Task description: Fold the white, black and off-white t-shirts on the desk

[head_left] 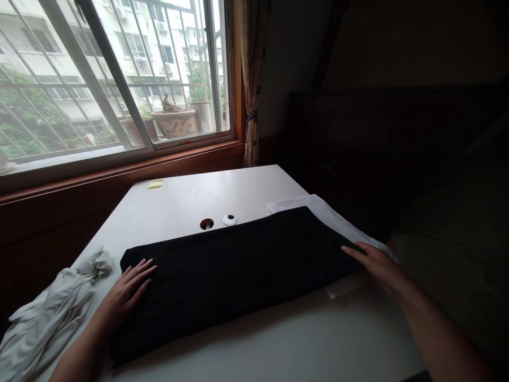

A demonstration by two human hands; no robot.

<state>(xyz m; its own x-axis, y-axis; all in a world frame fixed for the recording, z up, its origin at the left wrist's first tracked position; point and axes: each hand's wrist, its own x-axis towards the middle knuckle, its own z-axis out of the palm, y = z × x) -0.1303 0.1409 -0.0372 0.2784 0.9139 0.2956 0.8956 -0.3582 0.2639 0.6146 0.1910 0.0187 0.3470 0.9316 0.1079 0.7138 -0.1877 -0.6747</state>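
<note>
Left hand spreads over black cloth; right hand touches it, grip unclear; window-frame markings illegible.

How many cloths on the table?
3: black cloth in the middle, white cloth partly under its right end, pale crumpled cloth at left. More could be hidden underneath.

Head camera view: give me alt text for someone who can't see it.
A left hand and a right hand touch opposite ends of a long black cloth laid across a white table. White fabric shows by the black cloth's right end, a crumpled pale cloth lies at the left, and a barred window stands beyond.
</note>
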